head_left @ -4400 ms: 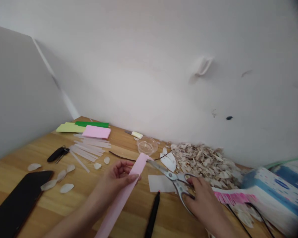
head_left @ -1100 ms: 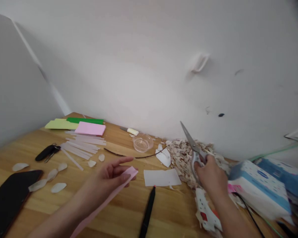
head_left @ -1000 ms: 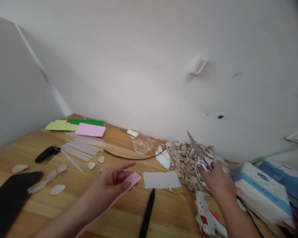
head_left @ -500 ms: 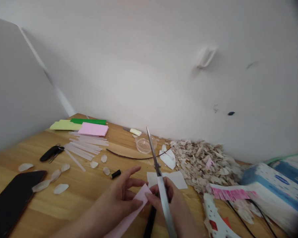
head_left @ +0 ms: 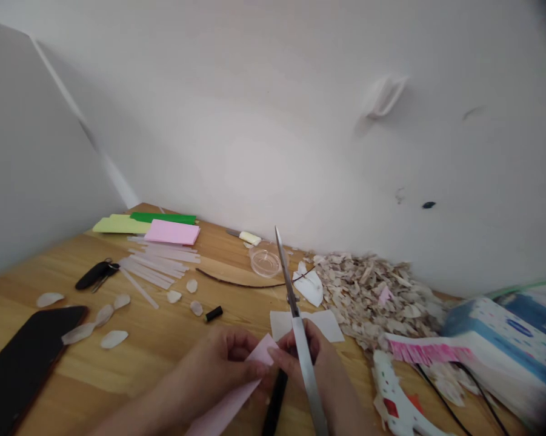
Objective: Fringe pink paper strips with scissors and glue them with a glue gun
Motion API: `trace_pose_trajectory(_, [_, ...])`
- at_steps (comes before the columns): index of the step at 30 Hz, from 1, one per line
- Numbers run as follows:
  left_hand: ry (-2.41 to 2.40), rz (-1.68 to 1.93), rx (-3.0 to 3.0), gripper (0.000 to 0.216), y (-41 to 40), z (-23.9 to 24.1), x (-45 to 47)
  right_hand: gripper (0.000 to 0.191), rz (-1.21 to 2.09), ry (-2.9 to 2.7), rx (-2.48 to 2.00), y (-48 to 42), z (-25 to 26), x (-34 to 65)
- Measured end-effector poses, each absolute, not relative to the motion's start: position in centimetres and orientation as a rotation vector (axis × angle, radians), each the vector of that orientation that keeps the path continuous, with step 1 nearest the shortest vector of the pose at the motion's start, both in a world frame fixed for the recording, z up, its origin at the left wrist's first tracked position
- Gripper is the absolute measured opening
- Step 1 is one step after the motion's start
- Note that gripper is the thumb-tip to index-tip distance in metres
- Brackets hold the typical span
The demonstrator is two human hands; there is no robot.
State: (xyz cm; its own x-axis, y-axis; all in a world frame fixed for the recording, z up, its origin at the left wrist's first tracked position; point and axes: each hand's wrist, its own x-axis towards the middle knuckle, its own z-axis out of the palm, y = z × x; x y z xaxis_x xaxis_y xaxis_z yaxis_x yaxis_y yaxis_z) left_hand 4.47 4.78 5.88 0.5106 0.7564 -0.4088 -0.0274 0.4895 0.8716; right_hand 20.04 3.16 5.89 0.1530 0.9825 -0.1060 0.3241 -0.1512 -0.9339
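A pale pink paper strip (head_left: 227, 404) slants up from the bottom edge. My left hand (head_left: 218, 366) pinches it near its upper end, thumb on top and fingers curled behind. Opposite, my right hand (head_left: 320, 369) has its thumb and finger at the strip's tip. The same hand keeps long metal scissors (head_left: 287, 272) against it, blades together and pointing away toward the wall. Below the hands lies a black bar (head_left: 276, 399), partly hidden; I cannot tell whether it belongs to the scissors. White paper (head_left: 331, 327) lies just beyond my right hand.
Left: a phone (head_left: 31, 363), keys (head_left: 95, 275), pale petals (head_left: 114, 339), translucent sticks (head_left: 149, 266) and coloured paper (head_left: 173, 232). At the back are a knife (head_left: 249, 238), clear dish (head_left: 266, 263) and twig (head_left: 236, 284). Right: a flake pile (head_left: 368, 290), glue gun (head_left: 393, 396) and tissue pack (head_left: 504, 339).
My left fingers, spread before, have curled in behind the pink strip. The strip's tip has shifted slightly up and right. The view has moved a little; the scissors stay in my right hand.
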Motion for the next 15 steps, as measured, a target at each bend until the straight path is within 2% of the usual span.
trace_pose_trajectory(3, [0.886,0.528,0.996,0.014,4.8,6.1,4.2,0.015,1.042,-1.358,-1.605,3.3,5.6,20.6])
trace_pose_trajectory(10, [0.794,0.379,1.043,0.04,4.8,5.5,4.4,0.013,1.091,-1.338,-1.554,3.5,4.8,21.1])
trace_pose_trajectory(15, [0.945,0.521,1.182,0.04,4.8,5.7,4.2,0.019,1.161,-1.333,-1.532,3.5,4.9,21.3])
